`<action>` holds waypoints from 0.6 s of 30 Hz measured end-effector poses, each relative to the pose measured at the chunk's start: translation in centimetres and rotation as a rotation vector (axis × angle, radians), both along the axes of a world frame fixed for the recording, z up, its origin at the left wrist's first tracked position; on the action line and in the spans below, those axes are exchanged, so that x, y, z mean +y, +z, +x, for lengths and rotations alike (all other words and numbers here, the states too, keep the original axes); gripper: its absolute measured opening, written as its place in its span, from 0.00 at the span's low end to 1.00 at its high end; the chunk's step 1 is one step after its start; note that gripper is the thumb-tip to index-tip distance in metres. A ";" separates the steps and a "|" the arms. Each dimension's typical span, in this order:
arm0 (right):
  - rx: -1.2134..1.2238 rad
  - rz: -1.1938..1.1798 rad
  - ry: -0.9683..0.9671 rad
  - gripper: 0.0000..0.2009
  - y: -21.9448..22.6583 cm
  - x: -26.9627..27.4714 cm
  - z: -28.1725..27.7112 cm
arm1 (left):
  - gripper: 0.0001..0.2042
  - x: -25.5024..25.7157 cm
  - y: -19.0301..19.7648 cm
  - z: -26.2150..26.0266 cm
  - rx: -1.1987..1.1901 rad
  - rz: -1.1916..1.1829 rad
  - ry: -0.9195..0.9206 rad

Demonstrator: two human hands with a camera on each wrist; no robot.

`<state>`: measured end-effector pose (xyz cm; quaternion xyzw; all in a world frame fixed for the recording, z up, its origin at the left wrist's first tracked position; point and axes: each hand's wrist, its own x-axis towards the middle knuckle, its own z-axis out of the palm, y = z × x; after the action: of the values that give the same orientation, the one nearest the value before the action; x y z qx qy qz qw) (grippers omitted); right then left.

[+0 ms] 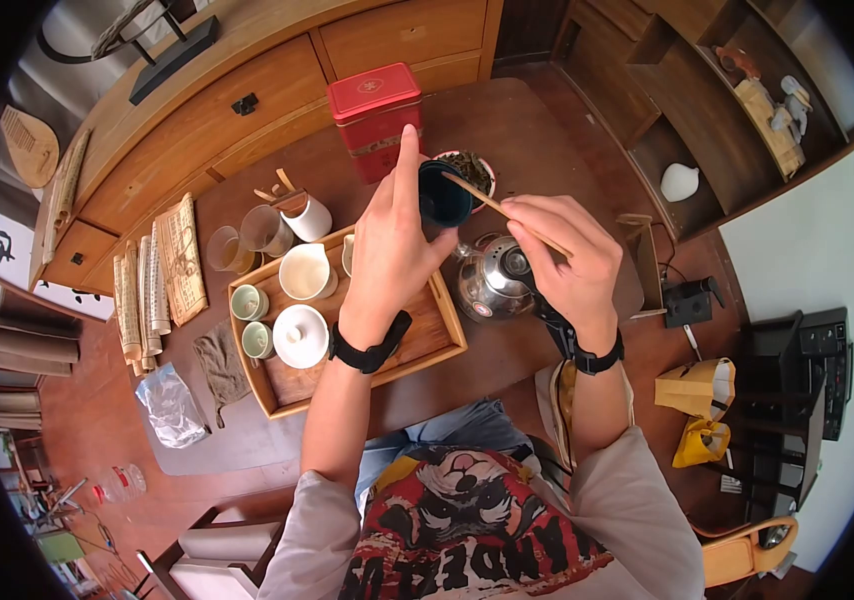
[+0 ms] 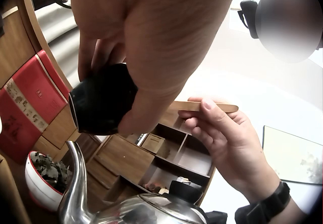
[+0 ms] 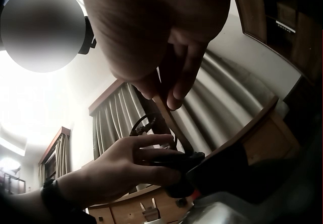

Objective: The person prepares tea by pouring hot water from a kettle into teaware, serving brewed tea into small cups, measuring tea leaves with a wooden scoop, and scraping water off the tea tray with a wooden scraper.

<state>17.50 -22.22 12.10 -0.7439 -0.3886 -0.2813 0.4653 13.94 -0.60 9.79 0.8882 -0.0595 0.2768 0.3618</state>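
My left hand (image 1: 392,240) grips a dark, glossy cup (image 1: 437,205), its mouth tilted over in the left wrist view. In my right hand (image 1: 577,245) a slim wooden tea stick (image 1: 477,192) is pinched between thumb and fingers, its far tip at the cup's mouth in the head view. Beyond the cup is a red-rimmed white bowl (image 2: 41,196) of dark dried leaves (image 2: 53,172). Below the hands stands a shiny metal kettle (image 1: 487,285), its spout rising near the cup in the left wrist view.
A red tin (image 1: 377,125) stands behind the left hand. On the left, a wooden tray (image 1: 412,350) bears a lidded white bowl (image 1: 300,337), a white pitcher (image 1: 307,272) and small green cups (image 1: 249,302). Glasses, bamboo scrolls (image 1: 182,265) and a plastic bag (image 1: 172,408) lie farther left.
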 end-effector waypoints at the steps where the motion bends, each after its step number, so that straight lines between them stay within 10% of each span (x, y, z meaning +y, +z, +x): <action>1: -0.002 -0.002 0.001 0.11 0.0 0.1 0.0 | 0.59 -0.1 0.0 0.0 -0.010 -0.006 -0.007; 18: 0.034 0.073 -0.124 0.10 0.1 0.3 -0.3 | 0.58 0.0 0.1 -0.4 -0.029 -0.023 0.002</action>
<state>17.24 -21.96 12.22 -0.7537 -0.3231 -0.3108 0.4806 13.56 -0.59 9.93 0.8800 -0.0607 0.2905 0.3708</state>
